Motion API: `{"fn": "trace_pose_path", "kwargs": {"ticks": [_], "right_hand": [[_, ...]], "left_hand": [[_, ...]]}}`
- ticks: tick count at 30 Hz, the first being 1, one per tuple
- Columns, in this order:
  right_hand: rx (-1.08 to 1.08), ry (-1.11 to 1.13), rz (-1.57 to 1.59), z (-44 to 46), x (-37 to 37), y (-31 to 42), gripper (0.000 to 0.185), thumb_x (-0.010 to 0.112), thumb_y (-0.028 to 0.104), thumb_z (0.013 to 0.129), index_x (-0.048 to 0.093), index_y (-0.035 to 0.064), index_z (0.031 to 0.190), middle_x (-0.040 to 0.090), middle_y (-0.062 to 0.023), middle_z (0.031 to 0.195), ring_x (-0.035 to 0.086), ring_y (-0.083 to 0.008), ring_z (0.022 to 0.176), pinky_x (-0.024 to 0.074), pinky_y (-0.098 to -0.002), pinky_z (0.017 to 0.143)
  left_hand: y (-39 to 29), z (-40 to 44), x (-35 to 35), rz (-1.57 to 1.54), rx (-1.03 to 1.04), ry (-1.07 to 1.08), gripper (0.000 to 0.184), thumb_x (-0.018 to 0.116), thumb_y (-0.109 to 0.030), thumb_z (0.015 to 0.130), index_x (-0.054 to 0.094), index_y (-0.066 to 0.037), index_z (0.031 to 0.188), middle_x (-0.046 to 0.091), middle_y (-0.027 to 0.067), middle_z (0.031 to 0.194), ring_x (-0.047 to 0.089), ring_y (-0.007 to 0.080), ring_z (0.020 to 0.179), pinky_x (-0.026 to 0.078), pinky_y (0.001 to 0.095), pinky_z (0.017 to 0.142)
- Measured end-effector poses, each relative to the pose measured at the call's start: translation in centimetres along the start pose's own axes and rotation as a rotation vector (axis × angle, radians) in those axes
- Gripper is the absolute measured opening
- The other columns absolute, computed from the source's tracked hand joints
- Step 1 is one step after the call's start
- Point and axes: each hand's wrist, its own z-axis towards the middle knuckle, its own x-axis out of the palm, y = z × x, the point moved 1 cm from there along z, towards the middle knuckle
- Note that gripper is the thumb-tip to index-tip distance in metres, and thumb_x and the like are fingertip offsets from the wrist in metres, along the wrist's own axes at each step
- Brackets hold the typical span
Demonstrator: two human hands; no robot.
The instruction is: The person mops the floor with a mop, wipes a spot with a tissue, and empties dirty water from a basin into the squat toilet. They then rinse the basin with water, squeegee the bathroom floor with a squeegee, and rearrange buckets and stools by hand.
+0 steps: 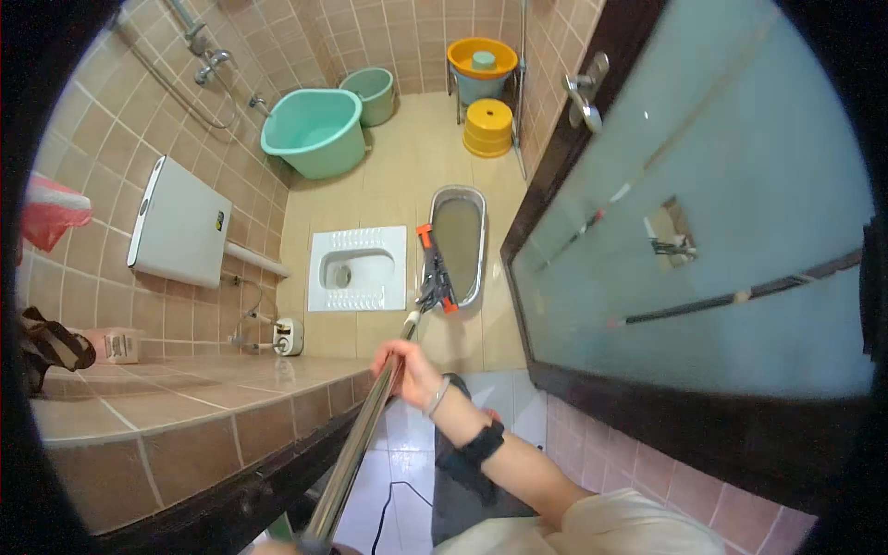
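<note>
A mop (pixel 356 444) with a long metal pole slants from the bottom edge up to its dark head with orange ends. My right hand (pixel 407 375) is closed around the pole partway along. At the bottom edge, mostly cut off, my left hand (pixel 275 548) is wrapped around the pole's near end. The mop head (pixel 435 273) lies at the left rim of a long grey basin (pixel 478 277) holding murky water. To the left of the basin, a white squat toilet (pixel 398 268) is set in the beige tiled floor.
A turquoise tub (pixel 324 157) and a green bucket (pixel 372 97) stand at the back. Nearby are a yellow stool (pixel 487 128) and an orange basin (pixel 495 60). On the right is a frosted glass door (pixel 721 213); a tiled ledge (pixel 213 398) runs along the left. A black cable (pixel 381 518) crosses the floor.
</note>
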Motion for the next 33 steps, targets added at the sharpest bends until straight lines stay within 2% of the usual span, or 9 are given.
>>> {"fn": "trace_pose_path", "kwargs": {"ticks": [3, 5, 7, 12, 13, 21, 25, 29, 33], "right_hand": [[-0.135, -0.150, -0.012, 6.4, -2.4, 6.0, 0.015, 0.050, 0.011, 0.075, 0.050, 0.0034, 0.063, 0.052, -0.0080, 0.059, 0.052, -0.0192, 0.054, 0.0483, -0.0296, 0.056], [-0.122, -0.286, -0.021, 8.5, -3.4, 9.5, 0.015, 0.049, 0.012, 0.076, 0.049, 0.0041, 0.062, 0.051, -0.0082, 0.058, 0.051, -0.0192, 0.053, 0.0464, -0.0280, 0.052], [-0.159, -0.400, -0.095, 8.8, -3.4, 11.4, 0.017, 0.050, 0.010, 0.076, 0.047, 0.0061, 0.060, 0.052, -0.0067, 0.057, 0.050, -0.0155, 0.049, 0.0415, -0.0255, 0.044], [-0.032, -0.333, -0.218, 12.1, -8.3, 17.2, 0.015, 0.050, 0.010, 0.076, 0.046, 0.0064, 0.062, 0.048, -0.0056, 0.054, 0.047, -0.0163, 0.048, 0.0390, -0.0266, 0.043], [-0.035, -0.307, -0.433, 14.4, -12.2, 18.5, 0.028, 0.050, 0.023, 0.077, 0.048, 0.0094, 0.052, 0.049, -0.0037, 0.047, 0.043, -0.0133, 0.041, 0.0346, -0.0257, 0.036], [-0.347, -0.237, -0.368, 15.8, -5.8, 21.0, 0.015, 0.049, 0.018, 0.076, 0.048, 0.0077, 0.066, 0.045, -0.0026, 0.059, 0.043, -0.0162, 0.054, 0.0380, -0.0261, 0.053], [-0.062, -0.301, -0.162, 15.4, -4.1, 21.4, 0.016, 0.048, 0.013, 0.076, 0.046, 0.0046, 0.063, 0.047, -0.0078, 0.059, 0.047, -0.0190, 0.058, 0.0425, -0.0300, 0.059], [-0.061, -0.279, -0.082, 20.1, -7.9, 23.2, 0.019, 0.051, 0.011, 0.075, 0.044, 0.0076, 0.057, 0.047, -0.0048, 0.050, 0.046, -0.0161, 0.046, 0.0409, -0.0264, 0.045], [-0.143, -0.385, -0.041, 18.4, -2.8, 23.3, 0.003, 0.048, 0.007, 0.072, 0.046, 0.0052, 0.071, 0.049, -0.0070, 0.063, 0.049, -0.0190, 0.060, 0.0430, -0.0310, 0.054]], "left_hand": [[6.6, -1.8, -4.0, 0.035, -0.122, -0.121, 0.040, 0.046, -0.039, 0.070, 0.042, -0.006, 0.048, 0.046, 0.0061, 0.053, 0.043, 0.0204, 0.047, 0.030, 0.0318, 0.042], [10.2, -0.7, -4.1, 0.295, -0.437, -0.519, 0.052, 0.040, -0.051, 0.067, 0.035, -0.006, 0.042, 0.042, 0.0060, 0.045, 0.039, 0.0211, 0.043, 0.032, 0.0321, 0.048], [16.4, -1.6, -6.7, 0.231, -0.374, -0.398, 0.042, 0.038, -0.039, 0.073, 0.035, -0.006, 0.047, 0.040, 0.0059, 0.049, 0.039, 0.0201, 0.050, 0.030, 0.0299, 0.063], [24.9, -1.4, -9.3, 0.138, -0.454, -0.242, 0.048, 0.034, -0.041, 0.077, 0.036, -0.005, 0.045, 0.041, 0.0052, 0.047, 0.039, 0.0194, 0.050, 0.030, 0.0302, 0.067], [25.8, -1.2, -9.4, 0.119, -0.483, -0.234, 0.047, 0.033, -0.038, 0.078, 0.035, -0.005, 0.045, 0.042, 0.0051, 0.048, 0.039, 0.0190, 0.051, 0.030, 0.0304, 0.066], [28.0, 3.9, -15.6, -0.017, -0.746, -0.506, 0.046, 0.032, -0.032, 0.079, 0.035, -0.004, 0.043, 0.037, 0.0055, 0.045, 0.037, 0.0172, 0.049, 0.029, 0.0279, 0.056], [27.5, 4.8, -15.7, -0.110, -0.596, -0.325, 0.041, 0.034, -0.026, 0.078, 0.033, -0.004, 0.044, 0.037, 0.0061, 0.044, 0.036, 0.0174, 0.047, 0.029, 0.0289, 0.054], [29.0, 5.7, -17.4, -0.131, -0.797, -0.435, 0.048, 0.035, -0.032, 0.077, 0.034, -0.004, 0.037, 0.039, 0.0085, 0.040, 0.036, 0.0184, 0.043, 0.029, 0.0294, 0.058], [29.4, 6.8, -19.7, -0.207, -0.770, -0.501, 0.051, 0.035, -0.032, 0.079, 0.033, -0.004, 0.036, 0.036, 0.0079, 0.038, 0.032, 0.0190, 0.042, 0.029, 0.0301, 0.059]]}}
